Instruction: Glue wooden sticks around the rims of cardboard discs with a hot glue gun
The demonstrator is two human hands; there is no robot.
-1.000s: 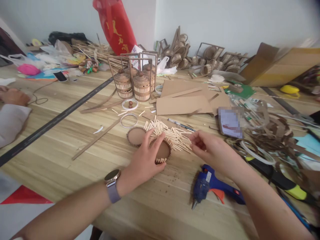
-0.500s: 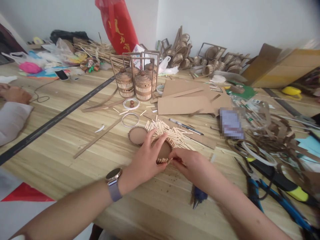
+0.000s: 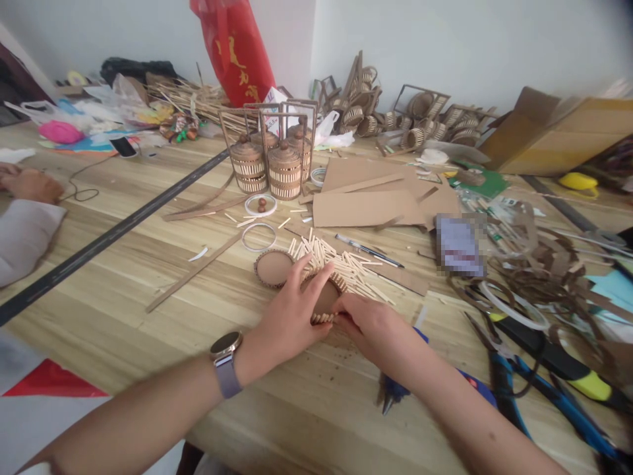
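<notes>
My left hand [image 3: 287, 305] steadies a round cardboard tray [image 3: 328, 298], with the thumb on its near side and the fingers reaching across to its far side. Short pale wooden sticks stand side by side around the tray's rim. At the near right of that rim, my right hand [image 3: 363, 323] is closed in a pinch; whatever its fingertips hold is hidden. Just left of the tray lies a second round cardboard piece [image 3: 274, 268] with a dark edge. Loose wooden sticks [image 3: 341, 264] are heaped behind the tray. A blue glue gun [image 3: 394, 390] lies partly under my right forearm.
Lidded miniature baskets [image 3: 285, 165] with tall handles stand behind. Cardboard sheets [image 3: 366, 208], a pen [image 3: 368, 249] and tape rings [image 3: 259, 236] lie about. Pliers [image 3: 499, 349] and brown strips [image 3: 539, 257] crowd the right. Another person's hand [image 3: 32, 185] rests at far left.
My right hand has shifted slightly left and down against the tray's rim, and its forearm has dropped a little, showing more of the blue glue gun. My left hand stays on the tray.
</notes>
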